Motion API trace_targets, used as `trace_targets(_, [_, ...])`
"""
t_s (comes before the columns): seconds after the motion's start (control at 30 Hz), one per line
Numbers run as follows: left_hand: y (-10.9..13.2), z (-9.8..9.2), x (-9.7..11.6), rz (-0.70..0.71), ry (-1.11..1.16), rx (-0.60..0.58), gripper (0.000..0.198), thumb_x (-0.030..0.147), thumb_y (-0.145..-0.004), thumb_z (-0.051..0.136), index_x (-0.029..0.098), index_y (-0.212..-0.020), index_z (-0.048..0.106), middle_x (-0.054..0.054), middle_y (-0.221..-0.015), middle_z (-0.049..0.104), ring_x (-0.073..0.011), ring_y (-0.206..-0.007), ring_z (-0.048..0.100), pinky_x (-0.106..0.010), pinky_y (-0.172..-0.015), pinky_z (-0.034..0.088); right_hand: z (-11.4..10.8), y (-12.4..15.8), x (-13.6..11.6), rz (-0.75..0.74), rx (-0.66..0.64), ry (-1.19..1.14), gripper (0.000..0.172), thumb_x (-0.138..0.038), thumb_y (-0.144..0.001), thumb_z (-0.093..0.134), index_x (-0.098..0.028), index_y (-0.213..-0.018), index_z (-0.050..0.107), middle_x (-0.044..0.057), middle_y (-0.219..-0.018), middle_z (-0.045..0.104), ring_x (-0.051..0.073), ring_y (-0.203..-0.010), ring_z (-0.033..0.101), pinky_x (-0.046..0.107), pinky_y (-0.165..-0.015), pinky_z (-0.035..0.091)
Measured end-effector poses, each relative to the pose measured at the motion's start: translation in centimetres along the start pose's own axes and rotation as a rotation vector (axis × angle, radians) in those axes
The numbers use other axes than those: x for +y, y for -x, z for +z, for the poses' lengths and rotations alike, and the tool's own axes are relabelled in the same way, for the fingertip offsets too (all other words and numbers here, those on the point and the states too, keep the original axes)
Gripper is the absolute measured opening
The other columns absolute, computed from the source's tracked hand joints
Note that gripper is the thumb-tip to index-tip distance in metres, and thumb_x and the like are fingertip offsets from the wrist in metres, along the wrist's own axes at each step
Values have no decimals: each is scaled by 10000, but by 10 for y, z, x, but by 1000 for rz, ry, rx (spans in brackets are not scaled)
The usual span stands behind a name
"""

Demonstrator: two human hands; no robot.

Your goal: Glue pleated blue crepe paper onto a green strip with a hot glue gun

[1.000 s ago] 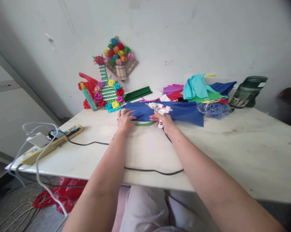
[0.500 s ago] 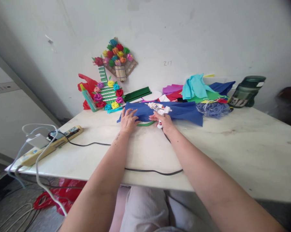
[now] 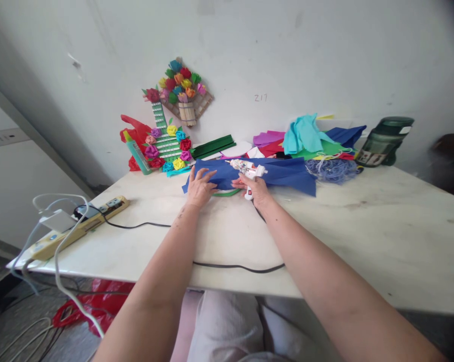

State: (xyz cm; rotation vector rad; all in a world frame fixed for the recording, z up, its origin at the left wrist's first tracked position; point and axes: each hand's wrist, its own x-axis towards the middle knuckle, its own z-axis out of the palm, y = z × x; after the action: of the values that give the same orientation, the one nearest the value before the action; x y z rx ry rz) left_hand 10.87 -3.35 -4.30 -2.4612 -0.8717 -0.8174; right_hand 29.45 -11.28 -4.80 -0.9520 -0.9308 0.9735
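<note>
My right hand (image 3: pixel 260 193) grips a white glue gun (image 3: pixel 251 173) whose nozzle points left, above a long sheet of blue crepe paper or cloth (image 3: pixel 287 173). Its black cord runs down from the handle. On the left end of the blue sheet rests my left hand (image 3: pixel 200 188), fingers spread and laid on it. Between the two hands, the edge of a green-rimmed white piece (image 3: pixel 227 192) shows from under the sheet; most of it is covered.
A power strip (image 3: pixel 87 223) with cables lies at the left. Paper-flower crafts (image 3: pixel 170 146) and a glue bottle (image 3: pixel 136 153) stand behind my left hand. Coloured sheets (image 3: pixel 306 136), tangled bluish string (image 3: pixel 332 171) and a dark green bottle (image 3: pixel 385 142) occupy the back right.
</note>
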Motion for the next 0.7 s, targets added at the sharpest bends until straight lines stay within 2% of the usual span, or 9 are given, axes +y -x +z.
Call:
trace_targets(0.23, [-3, 0, 9, 130, 8, -34, 188, 200, -767, 546, 256, -676, 701, 15, -1180, 598, -250, -1192, 420, -517, -1121, 27, -1, -1, 2, 3, -3, 0, 278, -434, -672, 657, -158, -683, 622, 76, -787, 690, 206, -726, 671, 174, -334, 420])
trace_targets(0.37, [-4, 0, 11, 210, -47, -64, 247, 164, -801, 487, 240, -685, 691, 17, -1171, 604, -221, -1184, 433, -497, -1128, 37, -1, -1, 2, 0, 5, -7, 286, -435, -667, 660, -152, -702, 636, 82, -781, 691, 210, -715, 672, 173, -324, 410])
trace_targets(0.53, [0, 0, 9, 146, -69, -9, 229, 231, -816, 502, 256, -686, 689, 44, -1186, 594, -225, -1163, 445, -510, -1120, 64, -1, -1, 2, -3, 2, -7, 284, -427, -671, 658, -147, -714, 644, 87, -793, 694, 210, -722, 672, 172, -326, 413])
trace_targets(0.7, [2, -1, 7, 87, -25, -22, 187, 296, -805, 527, 297, -750, 706, 52, -1183, 594, -242, -1154, 447, -532, -1109, 81, 0, 0, 1, 2, 2, 4, 273, -422, -682, 644, -149, -683, 641, 87, -810, 696, 208, -723, 673, 171, -328, 416])
